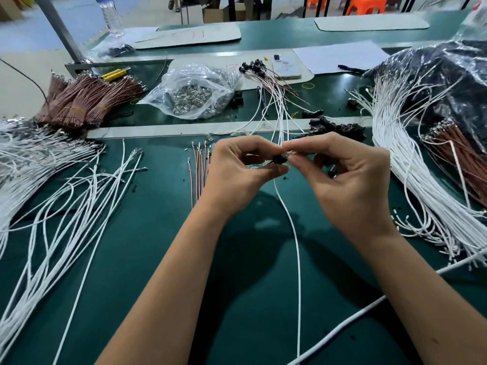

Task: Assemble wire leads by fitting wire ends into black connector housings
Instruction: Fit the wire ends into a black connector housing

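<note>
Two hands meet just above the green surface, and between their fingertips sits the black connector housing, the piece being worked on. The left hand pinches the housing with curled thumb and forefinger, probably to keep it from twisting, while the right hand has its fingers curled in toward the housing's right side, seemingly pinching a wire end at the opening; the terminal itself is too small and blurred to make out. One white wire trails from the pinch down toward the person, hanging loose so it can feed freely. A further small black part looks tucked in the right palm, likely kept ready. Short pink leads lie side by side just left of the left hand, within easy reach. More black housings are heaped just beyond the hands. Farther back, a clear plastic bag lies open, holding a mass of small shiny metal pieces. Bundled brown wires rest at far left, loose white wires fan out beside them, and a thick white bundle spills from dark plastic wrapping on the right.
</note>
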A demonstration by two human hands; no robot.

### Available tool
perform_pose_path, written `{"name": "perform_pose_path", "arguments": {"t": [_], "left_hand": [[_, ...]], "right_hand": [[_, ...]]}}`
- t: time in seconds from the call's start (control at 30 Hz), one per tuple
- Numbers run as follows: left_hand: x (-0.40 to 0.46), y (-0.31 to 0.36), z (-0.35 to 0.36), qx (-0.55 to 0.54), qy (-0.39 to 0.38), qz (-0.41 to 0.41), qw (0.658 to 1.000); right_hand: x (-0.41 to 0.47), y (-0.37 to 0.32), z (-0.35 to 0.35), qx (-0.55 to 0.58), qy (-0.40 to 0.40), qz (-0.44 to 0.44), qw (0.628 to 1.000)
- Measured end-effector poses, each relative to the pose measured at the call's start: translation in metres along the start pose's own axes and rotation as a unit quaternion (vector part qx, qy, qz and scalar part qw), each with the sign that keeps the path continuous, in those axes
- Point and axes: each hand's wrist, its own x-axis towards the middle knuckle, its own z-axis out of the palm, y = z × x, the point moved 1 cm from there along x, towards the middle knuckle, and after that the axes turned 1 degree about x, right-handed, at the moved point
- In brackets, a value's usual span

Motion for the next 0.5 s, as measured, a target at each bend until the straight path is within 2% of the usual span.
{"name": "perform_pose_path", "arguments": {"t": [0.17,0.33,0.5], "left_hand": [[0.000,-0.002,-0.003,0.043,0.012,0.019,0.999],[0.001,-0.003,-0.002,0.085,0.006,0.053,0.995],[0.002,-0.008,-0.001,0.084,0.012,0.048,0.995]], "right_hand": [[0.001,0.003,-0.001,-0.005,-0.025,-0.001,1.000],[0.000,0.005,0.000,-0.041,-0.010,-0.005,0.999],[-0.002,0.015,0.005,0.035,-0.011,0.081,0.996]]}}
